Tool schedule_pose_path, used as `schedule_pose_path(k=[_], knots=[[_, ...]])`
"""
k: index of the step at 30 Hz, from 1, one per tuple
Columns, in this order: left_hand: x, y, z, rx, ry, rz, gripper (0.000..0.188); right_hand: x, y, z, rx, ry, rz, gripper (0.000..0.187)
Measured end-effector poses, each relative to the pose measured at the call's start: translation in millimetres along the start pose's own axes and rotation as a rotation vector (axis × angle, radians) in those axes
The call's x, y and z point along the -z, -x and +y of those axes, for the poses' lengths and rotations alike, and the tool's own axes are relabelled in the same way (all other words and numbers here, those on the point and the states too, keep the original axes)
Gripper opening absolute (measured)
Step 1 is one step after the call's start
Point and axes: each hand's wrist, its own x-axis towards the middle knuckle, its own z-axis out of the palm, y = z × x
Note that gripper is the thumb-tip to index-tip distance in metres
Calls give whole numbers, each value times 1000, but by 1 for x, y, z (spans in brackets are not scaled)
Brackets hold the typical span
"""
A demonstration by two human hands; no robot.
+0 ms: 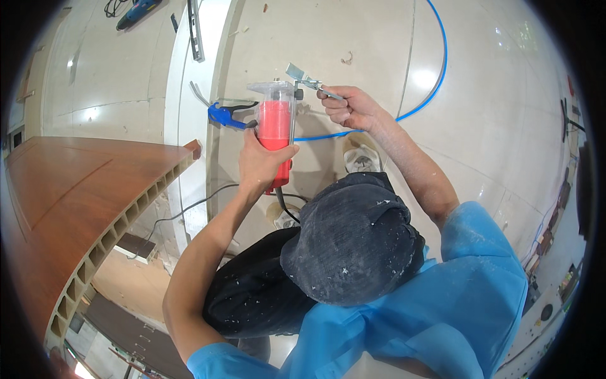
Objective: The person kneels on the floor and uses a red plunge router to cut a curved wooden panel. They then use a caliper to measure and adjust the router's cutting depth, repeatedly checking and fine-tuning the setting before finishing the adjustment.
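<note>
gripping a red trim router in one hand, a metal bracket in the other

the red trim router (275,120) is held near the centre of the view, above the tiled floor (486,132), its clear base (273,90) farthest from the body and its dark power cord (282,201) leaving the near end. the left hand (260,158) is wrapped around the lower part of the red housing, thumb across the front. the right hand (351,108), fingers curled, pinches the near end of a flat metal bracket (309,83) between thumb and fingers; the bracket's far end lies at the side of the clear base, though contact cannot be told. just left of the router is a blue air blow gun (228,116) with a dark handle, beside the edge of a long white board (183,120). a blue hose (445,47) curves over the floor to the right. at left, a brown wood-grain panel (88,189) shows open cells along its edge; a blue power tool (139,12) lies at upper left.
</note>
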Motion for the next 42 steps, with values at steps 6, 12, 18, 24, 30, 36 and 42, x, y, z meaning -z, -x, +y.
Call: schedule_pose_path(k=[6,12,18,24,30,36,42], knots=[[2,2,4,-14,1,-21,79,-9,4,9,111,90,78,23],[-5,-3,-13,68,197,-80,74,-8,7,17,175,170,131,25],[-7,-24,-33,35,187,-73,72,8,8,17,200,156,116,24],[-6,-35,-35,84,39,12,74,10,11,16,279,338,206,23],[-15,-55,-43,75,-134,122,75,-2,6,13,384,586,143,26],[-27,-61,-52,61,-288,168,78,-6,-2,13,448,769,156,27],[-27,-62,-40,66,-357,145,87,-11,-7,17,530,946,191,28]])
